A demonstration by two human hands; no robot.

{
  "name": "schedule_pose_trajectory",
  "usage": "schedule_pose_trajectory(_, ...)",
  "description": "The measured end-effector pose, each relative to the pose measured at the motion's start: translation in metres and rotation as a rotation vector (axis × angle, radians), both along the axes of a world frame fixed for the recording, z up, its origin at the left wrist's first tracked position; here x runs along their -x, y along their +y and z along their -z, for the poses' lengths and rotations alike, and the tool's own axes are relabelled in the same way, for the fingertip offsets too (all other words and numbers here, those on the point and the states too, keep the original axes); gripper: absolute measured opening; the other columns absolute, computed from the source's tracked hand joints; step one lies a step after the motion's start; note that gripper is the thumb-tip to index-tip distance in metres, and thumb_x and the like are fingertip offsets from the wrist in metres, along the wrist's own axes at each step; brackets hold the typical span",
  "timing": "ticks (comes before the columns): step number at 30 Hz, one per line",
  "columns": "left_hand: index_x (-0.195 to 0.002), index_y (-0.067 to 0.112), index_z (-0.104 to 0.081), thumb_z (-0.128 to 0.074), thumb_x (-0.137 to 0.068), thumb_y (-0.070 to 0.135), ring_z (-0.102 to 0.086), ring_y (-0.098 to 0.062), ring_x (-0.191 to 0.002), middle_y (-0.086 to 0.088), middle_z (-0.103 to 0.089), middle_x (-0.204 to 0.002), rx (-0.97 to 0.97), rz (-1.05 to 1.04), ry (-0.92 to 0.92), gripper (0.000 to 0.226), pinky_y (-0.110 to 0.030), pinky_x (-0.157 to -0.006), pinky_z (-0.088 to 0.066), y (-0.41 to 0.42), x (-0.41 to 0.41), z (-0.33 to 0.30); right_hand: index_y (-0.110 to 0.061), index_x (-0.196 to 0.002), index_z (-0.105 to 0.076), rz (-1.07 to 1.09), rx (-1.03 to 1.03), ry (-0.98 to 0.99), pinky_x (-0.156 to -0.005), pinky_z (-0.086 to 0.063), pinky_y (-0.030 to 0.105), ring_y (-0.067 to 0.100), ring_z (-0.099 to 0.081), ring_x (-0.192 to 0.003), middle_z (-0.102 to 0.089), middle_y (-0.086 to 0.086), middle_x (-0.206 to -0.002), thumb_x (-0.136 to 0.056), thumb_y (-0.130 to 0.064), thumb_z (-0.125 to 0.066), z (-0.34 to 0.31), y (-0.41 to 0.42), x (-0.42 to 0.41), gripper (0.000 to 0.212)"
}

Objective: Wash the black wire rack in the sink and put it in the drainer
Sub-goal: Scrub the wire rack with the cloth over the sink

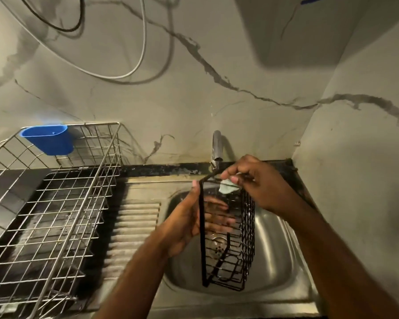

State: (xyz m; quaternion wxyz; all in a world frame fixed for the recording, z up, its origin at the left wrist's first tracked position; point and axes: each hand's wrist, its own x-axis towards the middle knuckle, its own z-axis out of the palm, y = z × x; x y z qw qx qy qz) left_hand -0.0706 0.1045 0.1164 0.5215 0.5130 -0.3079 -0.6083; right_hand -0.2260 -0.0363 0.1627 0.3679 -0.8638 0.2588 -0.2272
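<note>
The black wire rack stands on end in the steel sink, its lower end near the drain. My left hand grips its left frame bar, with the fingers reaching in behind the mesh. My right hand pinches a small pale green sponge against the rack's top edge, just under the tap. The metal wire drainer sits to the left of the sink.
A blue plastic cup holder hangs on the drainer's back rim. A ribbed draining board lies between drainer and sink. Cables loop on the marble-patterned wall. A side wall closes in on the right.
</note>
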Motion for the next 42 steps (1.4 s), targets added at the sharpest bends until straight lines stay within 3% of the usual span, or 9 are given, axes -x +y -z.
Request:
schedule_pose_trajectory(3, -0.102, -0.005, -0.067, -0.029, -0.098, 0.066, -0.074, -0.033, -0.068, -0.027, -0.076, -0.093, 0.015, -0.210, -0.110, 0.082, -0.033, -0.059, -0.058, -0.012, 0.016, -0.008, -0.031, -0.102, -0.072, -0.053, 0.116, 0.083, -0.079, -0.044, 0.007, -0.005, -0.054, -0.098, -0.055, -0.015, -0.101, -0.095, -0.010, -0.059, -0.001, 0.013, 0.001, 0.026)
schedule_pose_trajectory(5, -0.088, -0.004, -0.069, -0.034, -0.101, 0.059, -0.071, -0.028, -0.055, -0.025, -0.075, -0.079, 0.058, -0.303, -0.170, 0.074, -0.029, -0.049, -0.052, -0.017, 0.025, -0.008, -0.030, -0.105, -0.072, -0.016, 0.139, 0.062, -0.080, -0.047, 0.012, -0.004, -0.055, -0.097, -0.055, -0.015, -0.100, -0.094, -0.010, -0.061, 0.000, 0.014, 0.007, 0.026)
schedule_pose_trajectory(12, -0.066, 0.000, -0.069, -0.047, -0.102, 0.045, -0.069, -0.031, -0.054, -0.034, -0.067, -0.066, 0.157, -0.416, -0.263, 0.062, -0.047, -0.065, -0.057, -0.021, 0.031, -0.007, -0.021, -0.109, -0.073, 0.293, 0.166, -0.228, -0.088, -0.047, 0.011, -0.002, -0.061, -0.099, -0.062, -0.008, -0.106, -0.089, 0.002, -0.067, 0.006, 0.012, 0.035, 0.031)
schedule_pose_trajectory(18, -0.063, 0.005, -0.065, -0.046, -0.107, 0.024, -0.058, -0.010, -0.044, -0.003, -0.062, -0.051, 0.228, -0.439, -0.366, 0.051, -0.020, -0.044, -0.046, -0.021, 0.033, -0.017, -0.026, -0.109, -0.072, -0.103, 0.278, -0.077, -0.082, -0.048, 0.009, 0.000, -0.058, -0.103, -0.059, -0.016, -0.108, -0.087, -0.002, -0.068, 0.001, 0.050, 0.027, 0.032)
schedule_pose_trajectory(25, -0.063, -0.003, -0.060, -0.043, -0.108, 0.027, -0.068, -0.031, -0.048, -0.013, -0.062, -0.049, 0.187, -0.416, -0.270, 0.057, -0.026, -0.040, -0.049, -0.017, 0.033, -0.019, -0.013, -0.099, -0.074, 0.176, 0.137, -0.188, -0.080, -0.051, 0.008, 0.000, -0.064, -0.097, -0.065, -0.006, -0.104, -0.085, 0.012, -0.064, 0.006, 0.022, 0.043, 0.030)
schedule_pose_trajectory(30, -0.052, 0.004, -0.056, -0.048, -0.106, 0.021, -0.055, -0.020, -0.035, -0.006, -0.054, -0.042, 0.216, -0.509, -0.323, 0.057, -0.025, -0.043, -0.048, -0.017, 0.033, -0.023, -0.019, -0.102, -0.076, -0.089, 0.186, -0.222, -0.082, -0.054, 0.021, 0.012, -0.066, -0.099, -0.067, -0.007, -0.102, -0.082, 0.003, -0.072, -0.006, 0.042, 0.035, 0.030)
schedule_pose_trajectory(34, -0.075, 0.006, -0.053, -0.056, -0.102, 0.027, -0.049, -0.011, -0.034, 0.003, -0.053, -0.044, 0.125, -0.600, -0.273, 0.035, -0.025, -0.042, -0.048, -0.013, 0.033, -0.022, -0.021, -0.104, -0.074, 0.140, 0.126, -0.145, -0.082, -0.053, 0.018, 0.001, -0.062, -0.097, -0.063, -0.017, -0.103, -0.086, 0.007, -0.065, 0.005, 0.011, 0.047, 0.035)
schedule_pose_trajectory(38, -0.084, 0.008, -0.047, -0.061, -0.100, 0.027, -0.044, -0.014, -0.034, 0.003, -0.050, -0.044, 0.095, -0.641, -0.178, 0.029, -0.039, -0.052, -0.046, -0.011, 0.023, -0.015, -0.015, -0.097, -0.076, 0.335, 0.235, -0.182, -0.085, -0.056, 0.038, 0.007, -0.066, -0.093, -0.066, -0.009, -0.098, -0.087, 0.005, -0.066, 0.007, -0.008, 0.054, 0.025)
schedule_pose_trajectory(42, -0.086, 0.007, -0.043, -0.065, -0.097, 0.024, -0.041, -0.018, -0.030, -0.001, -0.046, -0.042, 0.130, -0.646, -0.073, 0.029, -0.035, -0.045, -0.048, -0.013, 0.021, -0.012, -0.010, -0.098, -0.077, 0.106, 0.119, -0.325, -0.083, -0.054, 0.022, 0.012, -0.067, -0.097, -0.068, -0.009, -0.099, -0.084, 0.000, -0.072, -0.006, 0.016, 0.043, 0.018)
